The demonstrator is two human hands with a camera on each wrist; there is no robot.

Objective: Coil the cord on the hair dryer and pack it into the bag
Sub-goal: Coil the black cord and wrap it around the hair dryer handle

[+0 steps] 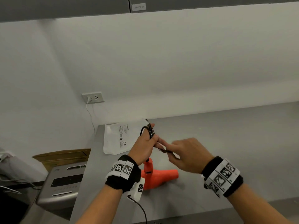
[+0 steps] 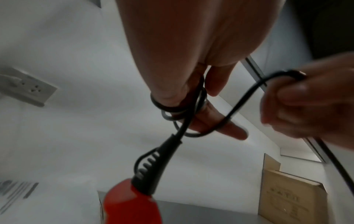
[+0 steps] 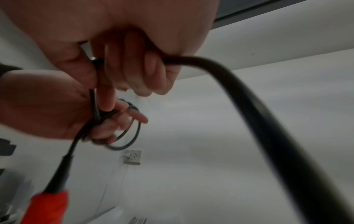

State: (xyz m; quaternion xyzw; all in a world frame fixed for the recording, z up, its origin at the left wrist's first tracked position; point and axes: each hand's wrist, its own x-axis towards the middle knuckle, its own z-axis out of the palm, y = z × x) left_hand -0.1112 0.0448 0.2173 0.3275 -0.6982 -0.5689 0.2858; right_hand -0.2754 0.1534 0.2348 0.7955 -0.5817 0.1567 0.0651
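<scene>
My left hand (image 1: 143,147) holds several loops of thin, smooth black cord (image 1: 149,130) wound around its fingers, which are partly extended with the coils gathered against the palm. My right hand (image 1: 188,155), at three o'clock from the left and touching it, has its fingers curled tight around a further stretch of the same cord. Below both hands, the orange plastic hair dryer (image 1: 159,174) lies on the matte grey counter (image 1: 226,143), its tapered nozzle pointing to three o'clock. A flat white bag (image 1: 115,139) printed with small warning text lies at eleven o'clock from my hands, against the wall. The left wrist view alone shows the ribbed black rubber strain relief (image 2: 153,165) where the cord enters the dryer's handle. The right wrist view alone shows the thick, blurred free length of cord sweeping away towards five o'clock. A white wall socket (image 1: 93,97) sits at ten o'clock.
</scene>
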